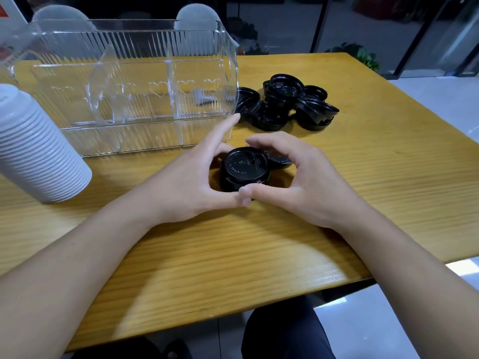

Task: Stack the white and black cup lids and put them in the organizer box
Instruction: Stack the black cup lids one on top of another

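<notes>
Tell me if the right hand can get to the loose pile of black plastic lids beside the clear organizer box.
Probably yes. The right hand cups the short stack of black lids, and only bare wooden table lies between it and the loose pile of black plastic lids.

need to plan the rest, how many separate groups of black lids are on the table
2: a small stack of black lids between both hands, and a loose pile right of the organizer box. Individual lids overlap, so some are hidden.

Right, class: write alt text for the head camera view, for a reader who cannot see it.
Two bare hands, left hand and right hand, cup around a short stack of black lids on a wooden table. Behind are a clear organizer box, loose black lids to its right, and a stack of white lids at left.
</notes>
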A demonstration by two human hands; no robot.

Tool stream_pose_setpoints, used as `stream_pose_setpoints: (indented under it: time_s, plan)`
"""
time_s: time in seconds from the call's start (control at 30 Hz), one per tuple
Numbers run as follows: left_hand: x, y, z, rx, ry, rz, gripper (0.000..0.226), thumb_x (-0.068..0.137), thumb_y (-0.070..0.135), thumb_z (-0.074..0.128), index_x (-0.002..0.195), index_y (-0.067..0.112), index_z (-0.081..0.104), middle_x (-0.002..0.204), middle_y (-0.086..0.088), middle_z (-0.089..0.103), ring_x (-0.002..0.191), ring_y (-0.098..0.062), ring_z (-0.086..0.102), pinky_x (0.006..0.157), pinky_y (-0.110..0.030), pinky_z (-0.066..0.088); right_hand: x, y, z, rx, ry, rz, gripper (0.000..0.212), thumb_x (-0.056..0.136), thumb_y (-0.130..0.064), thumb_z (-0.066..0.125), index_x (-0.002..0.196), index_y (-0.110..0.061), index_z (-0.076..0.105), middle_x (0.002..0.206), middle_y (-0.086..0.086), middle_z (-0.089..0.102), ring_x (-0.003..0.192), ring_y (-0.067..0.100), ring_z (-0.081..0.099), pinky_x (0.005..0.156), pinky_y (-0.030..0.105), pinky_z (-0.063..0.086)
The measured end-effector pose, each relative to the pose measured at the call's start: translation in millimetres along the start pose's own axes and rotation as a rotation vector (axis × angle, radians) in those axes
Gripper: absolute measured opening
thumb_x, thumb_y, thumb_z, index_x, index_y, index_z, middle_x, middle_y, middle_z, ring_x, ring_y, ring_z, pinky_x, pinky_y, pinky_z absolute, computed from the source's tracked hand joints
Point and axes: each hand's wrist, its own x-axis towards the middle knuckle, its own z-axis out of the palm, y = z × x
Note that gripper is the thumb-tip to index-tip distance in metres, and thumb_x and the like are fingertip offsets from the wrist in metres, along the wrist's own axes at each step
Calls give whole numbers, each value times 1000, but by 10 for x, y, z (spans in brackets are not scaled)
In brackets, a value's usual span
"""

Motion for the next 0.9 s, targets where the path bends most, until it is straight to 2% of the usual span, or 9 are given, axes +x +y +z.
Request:
stream_pose_setpoints:
  time_s: [0.13,0.23,0.33,0.47,0.6,0.67,0.77,0.83,0.9]
  plan:
    - [-2,14,13,12,0,-16,133,82,51,100,173,66,4,155,22,63,149,7,54,120,-18,36,7,-6,-4,31,-10,21,65,97,-37,87,156,-24,63,151,-18,68,143,2,60,120,35,50]
    - [1,25,15,21,6,-23,134,81,51,100,174,65,3,153,24,66,146,6,57,120,-21,38,12,5,1,73,-18,40,65,94,-34,91,153,-21,66,145,-16,72,139,-1,64,121,37,51]
    - [9,18,20,35,10,-26,136,79,53,100,175,61,4,148,25,69,146,3,58,122,-24,38,23,-13,14,51,22,52,68,87,-41,95,146,-22,70,137,-17,76,133,-5,66,118,34,53]
    - [9,22,42,52,17,-36,139,81,50,102,177,58,2,145,28,69,142,8,59,115,-13,38,19,-51,48,-21,86,42,65,83,-48,96,140,-22,74,131,-18,78,129,-7,68,114,27,54]
    - [5,15,43,59,19,-22,135,80,52,101,175,61,5,149,26,66,146,2,58,124,-27,41,9,-34,46,-8,65,26,70,84,-47,97,144,-22,72,136,-18,76,132,-4,67,115,29,53]
    - [-2,14,48,78,18,-14,133,79,56,101,174,63,9,157,22,59,153,4,50,128,-29,38,9,-16,9,13,64,46,72,86,-50,94,149,-23,69,140,-18,74,134,-2,66,115,26,52]
    - [-7,14,40,79,15,6,127,75,68,97,174,61,17,162,24,51,156,12,41,126,-23,35,21,-8,-35,27,161,56,56,99,-51,80,147,-24,71,136,-15,75,131,5,68,110,25,51]
    - [-6,18,42,66,32,36,115,77,79,89,173,55,29,160,28,54,153,10,46,124,-22,37,38,22,-52,23,265,59,35,107,-40,72,137,-21,76,126,-12,78,122,9,72,105,29,55]
    - [-8,38,53,73,54,59,98,83,76,85,168,48,44,155,29,58,147,11,51,119,-14,39,55,100,-66,-52,324,82,22,108,-30,73,127,-20,80,118,-11,79,114,11,73,102,32,56]
